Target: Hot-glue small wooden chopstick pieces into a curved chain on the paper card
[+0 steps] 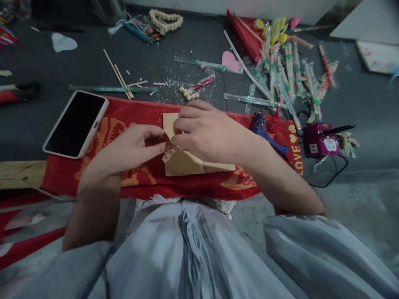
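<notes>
My left hand [134, 143] pinches a short ridged strip of small pale wooden pieces [169, 154] between thumb and fingertips. Close against it, my right hand [205, 131] has its fingers curled together at the strip's upper end. A pale bit shows between those fingers, but what they hold is mostly hidden. Both hands are over a tan sheet of cardboard [187, 165], which lies on a red towel [193, 189] with orange patterns. Just beyond my right hand sits a small cluster of pale wooden bits [189, 94].
A phone [76, 124] lies at the left. Right of my right arm are a blue glue gun [271, 139] and a purple box [321, 141] with a cord. Wrapped sticks [289, 70], thin sticks [116, 72], a pink paper heart [231, 61] and a ridged heart-shaped ring [166, 29] lie farther back.
</notes>
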Available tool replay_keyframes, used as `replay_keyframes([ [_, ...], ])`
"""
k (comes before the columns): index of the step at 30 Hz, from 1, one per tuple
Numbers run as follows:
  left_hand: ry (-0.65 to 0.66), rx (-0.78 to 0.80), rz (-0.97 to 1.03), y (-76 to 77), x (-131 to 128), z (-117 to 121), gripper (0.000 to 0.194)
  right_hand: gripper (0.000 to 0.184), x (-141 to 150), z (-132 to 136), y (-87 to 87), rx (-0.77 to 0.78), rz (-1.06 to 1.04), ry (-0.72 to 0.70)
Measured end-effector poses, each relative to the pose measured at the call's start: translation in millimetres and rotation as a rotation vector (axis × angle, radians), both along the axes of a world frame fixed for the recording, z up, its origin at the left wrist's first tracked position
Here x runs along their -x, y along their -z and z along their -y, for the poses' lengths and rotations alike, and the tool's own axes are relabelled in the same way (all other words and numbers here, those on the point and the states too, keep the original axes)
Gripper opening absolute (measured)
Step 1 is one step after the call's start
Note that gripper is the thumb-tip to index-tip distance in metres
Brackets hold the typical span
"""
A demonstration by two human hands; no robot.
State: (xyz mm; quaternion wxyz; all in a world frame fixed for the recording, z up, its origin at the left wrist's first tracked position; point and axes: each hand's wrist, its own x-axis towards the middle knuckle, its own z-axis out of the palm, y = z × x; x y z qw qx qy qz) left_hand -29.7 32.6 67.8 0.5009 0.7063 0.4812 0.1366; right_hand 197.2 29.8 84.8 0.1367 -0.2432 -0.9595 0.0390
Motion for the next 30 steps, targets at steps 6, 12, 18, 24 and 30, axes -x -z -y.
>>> replay_keyframes([
  [6,-0.156,-0.002,0.068,4.8,1.6,1.3,0.016,0.03,-5.5,-3.9,-0.1,0.053,0.007,-0.028],
  [12,-0.384,-0.217,-0.347,-2.9,-1.6,3.6,0.023,0.023,-14.4,-20.9,8.4,0.206,-0.061,-0.032],
  [18,-0.382,-0.374,-0.732,1.2,2.6,0.2,0.028,0.021,-24.0,-37.9,19.3,0.37,-0.213,-0.048],
  [24,-0.354,-0.593,-0.411,18.2,10.9,-2.2,0.045,0.023,-26.0,-44.5,29.6,0.403,-0.21,0.057],
  [30,-0.408,-0.231,0.159,16.7,-11.5,0.6,0.037,0.02,-18.5,-42.8,31.5,0.398,-0.187,0.124],
])
